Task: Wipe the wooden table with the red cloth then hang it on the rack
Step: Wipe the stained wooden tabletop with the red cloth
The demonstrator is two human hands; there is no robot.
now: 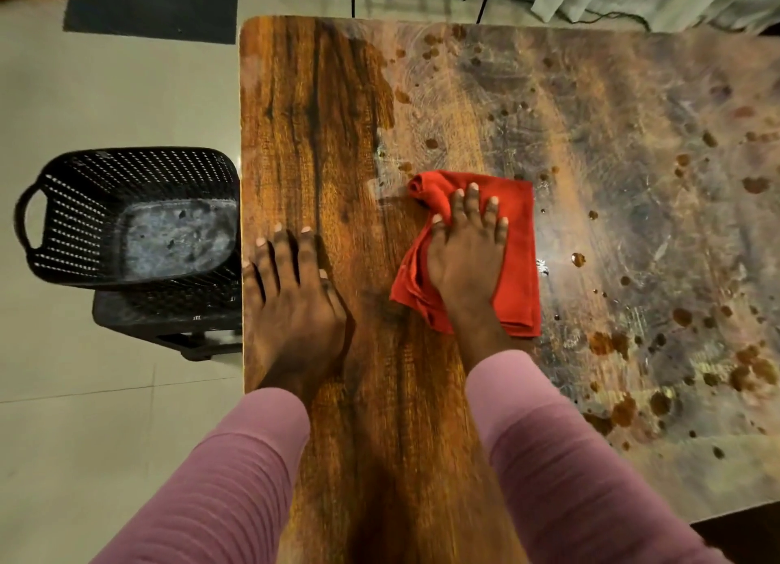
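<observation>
Right hand on the cloth, left hand bare.
I see my right hand (466, 259) pressing flat on the red cloth (513, 242) (fingers spread); my left hand (295, 306) lies open on the wooden table (320, 120) beside it.

I see my two arms in long mauve-pink sleeves (236, 470) of ribbed knit, fine ridges running across the cloth. The cuffs end at the wrists, leaving both hands bare, with short pale nails.
</observation>
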